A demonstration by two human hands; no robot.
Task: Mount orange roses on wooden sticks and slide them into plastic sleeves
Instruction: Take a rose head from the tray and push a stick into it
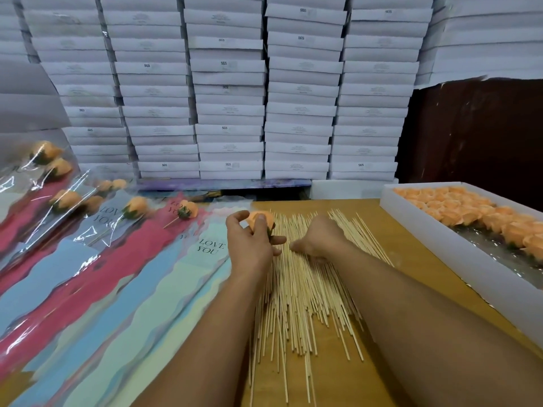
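Left hand [249, 242] grips a soft orange rose head [260, 219], likely crushable; hold its green base. Right hand [316, 242] presses the thin, probably light and snappable wooden sticks [296, 289]; grasp unclear.

This looks like a small packing workshop or stockroom for gift flowers. Behind the brown wooden bench [338, 374] rises a wall of stacked flat white cardboard boxes [229, 92]. On the bench lie a spread heap of thin pale wooden sticks [299, 292], many printed clear plastic sleeves [123, 277] left of the heap, and a long white tray of orange roses [458, 212] to its right.
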